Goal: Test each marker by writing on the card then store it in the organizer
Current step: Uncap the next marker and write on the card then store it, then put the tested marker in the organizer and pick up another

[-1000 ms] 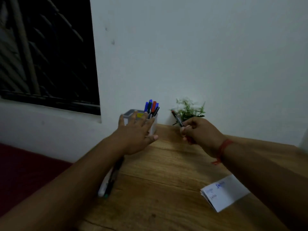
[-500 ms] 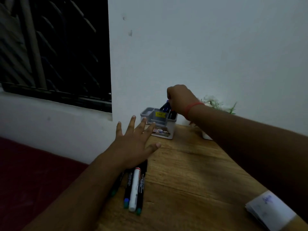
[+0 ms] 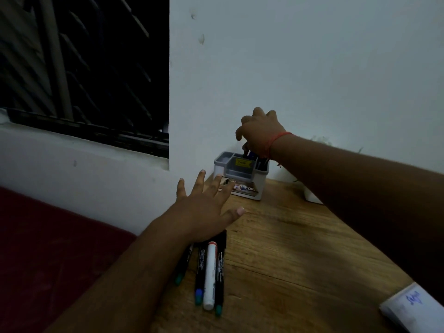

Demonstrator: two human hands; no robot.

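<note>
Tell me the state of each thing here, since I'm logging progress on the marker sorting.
left hand: open, fingers spread, over the table near the loose markers.
right hand: above the organizer, fingers loosely spread; holds nothing that shows.
organizer: upright by the wall, markers standing in its back compartment.
loose markers: four lying side by side on the table, capped.
card: flat at the table edge, scribbled in blue.

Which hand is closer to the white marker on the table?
Left. The left hand lies flat just beyond the white marker; the right hand is far off, above the organizer.
</note>
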